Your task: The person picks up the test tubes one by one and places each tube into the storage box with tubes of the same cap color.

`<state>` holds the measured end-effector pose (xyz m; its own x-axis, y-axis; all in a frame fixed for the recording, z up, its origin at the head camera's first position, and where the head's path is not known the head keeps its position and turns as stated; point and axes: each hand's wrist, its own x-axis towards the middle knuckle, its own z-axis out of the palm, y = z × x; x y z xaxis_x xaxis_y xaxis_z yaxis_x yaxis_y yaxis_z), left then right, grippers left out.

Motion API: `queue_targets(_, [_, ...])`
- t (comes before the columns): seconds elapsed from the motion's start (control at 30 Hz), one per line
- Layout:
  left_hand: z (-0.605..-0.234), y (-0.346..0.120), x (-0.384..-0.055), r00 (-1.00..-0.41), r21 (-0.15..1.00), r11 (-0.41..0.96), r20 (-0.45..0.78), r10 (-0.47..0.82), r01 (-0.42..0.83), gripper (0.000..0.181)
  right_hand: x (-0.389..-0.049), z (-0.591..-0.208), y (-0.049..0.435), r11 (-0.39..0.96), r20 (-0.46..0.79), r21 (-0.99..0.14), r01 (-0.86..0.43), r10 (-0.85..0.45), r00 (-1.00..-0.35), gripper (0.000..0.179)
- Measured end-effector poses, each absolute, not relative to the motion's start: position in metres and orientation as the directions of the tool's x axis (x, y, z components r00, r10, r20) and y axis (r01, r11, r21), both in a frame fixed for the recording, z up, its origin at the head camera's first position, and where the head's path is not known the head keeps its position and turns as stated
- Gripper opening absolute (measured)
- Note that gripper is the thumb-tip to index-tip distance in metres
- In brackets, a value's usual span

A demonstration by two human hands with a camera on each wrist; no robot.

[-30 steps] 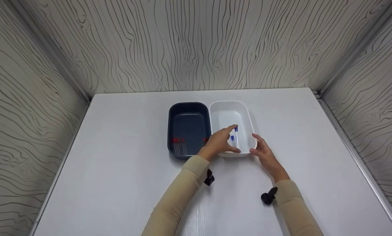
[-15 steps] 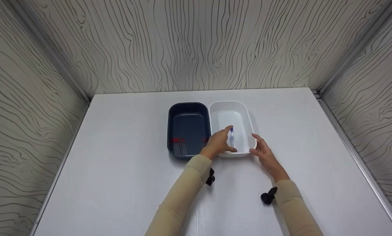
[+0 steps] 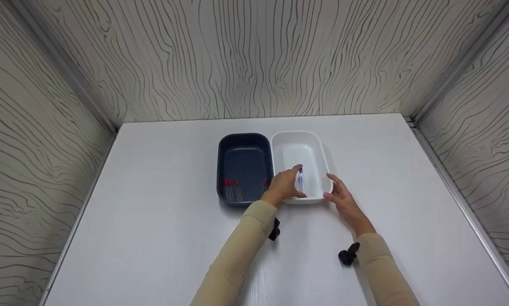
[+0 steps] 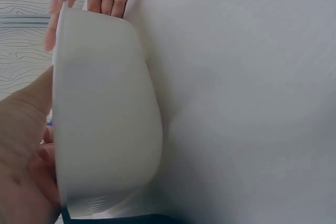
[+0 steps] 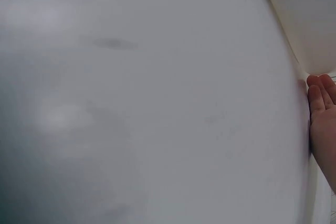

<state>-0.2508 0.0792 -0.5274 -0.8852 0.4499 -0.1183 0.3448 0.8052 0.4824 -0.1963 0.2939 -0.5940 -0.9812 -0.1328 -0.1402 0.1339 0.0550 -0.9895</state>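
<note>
Lowering into the white tray [image 3: 305, 144] at centre frame, the left hand [image 3: 285, 186] is pinching a clear tube with a blue cap [image 3: 300, 179]. Compared with the earlier head views, the tube is sitting deeper in the tray and nearer its near end, so it is judged close to being set down. The right hand [image 3: 342, 200] is resting with relaxed, spread fingers against the tray's right outer wall, steadying it. Left of it and touching, the dark tray [image 3: 244, 146] is holding red-capped tubes [image 3: 232, 187]. Both trays are standing on the white worktop [image 3: 152, 221].
</note>
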Motion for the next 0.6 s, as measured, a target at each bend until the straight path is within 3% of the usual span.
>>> queue_targets(0.3, [-0.5275, 0.0815, -0.2513, -0.887, 0.410, 0.840, -0.137, 0.441, 0.354, 0.093, -0.1971, -0.5928, 0.2926, 0.038, -0.145, -0.989, 0.142, -0.136, -0.980, 0.069])
queue_targets(0.6, [-0.5274, 0.0825, -0.2525, -0.887, 0.433, 0.835, -0.146, 0.438, 0.340, 0.093, -0.1975, -0.5920, 0.2928, 0.028, -0.138, -0.990, 0.135, -0.137, -0.981, 0.070])
